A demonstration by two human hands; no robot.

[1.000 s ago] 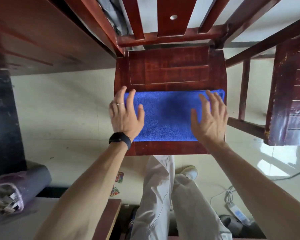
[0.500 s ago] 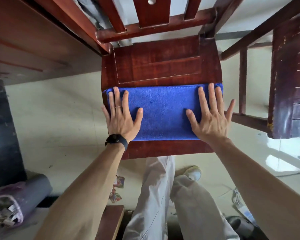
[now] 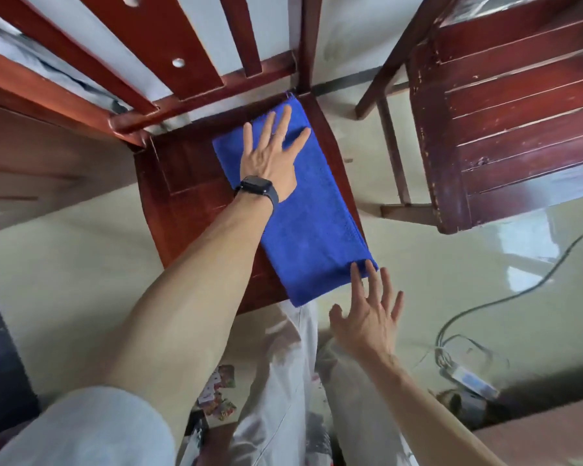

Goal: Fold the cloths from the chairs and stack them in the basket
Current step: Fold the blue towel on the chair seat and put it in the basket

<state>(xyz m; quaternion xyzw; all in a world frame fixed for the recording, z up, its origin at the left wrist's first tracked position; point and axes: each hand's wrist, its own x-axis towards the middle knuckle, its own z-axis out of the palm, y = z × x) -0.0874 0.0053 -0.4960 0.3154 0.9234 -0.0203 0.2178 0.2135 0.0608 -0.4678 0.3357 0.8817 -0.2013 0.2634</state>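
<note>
Over a pale, glossy floor (image 3: 64,280) that filled the middle of the frame, a red-brown wooden chair (image 3: 189,183) stood at centre, its slatted back running to the upper left. A second, scuffed chair (image 3: 519,129) stood at upper right. On the first chair's seat lay the blue cloth (image 3: 317,230), folded into a long band that ran along the seat's right side from the backrest at upper centre down to the front edge at lower centre. A person's left hand (image 3: 270,153) lay flat on the cloth's upper end, its grip spread wide, fingers straight. The right hand (image 3: 367,317), at lower centre right, also had its grip spread, fingertips (image 3: 354,274) at the cloth's lower right corner; whether they pressed it could not be told. A grey cable (image 3: 519,290) curled across the floor at right to a power strip (image 3: 468,378). A dark watch (image 3: 258,188) circled the left wrist.
</note>
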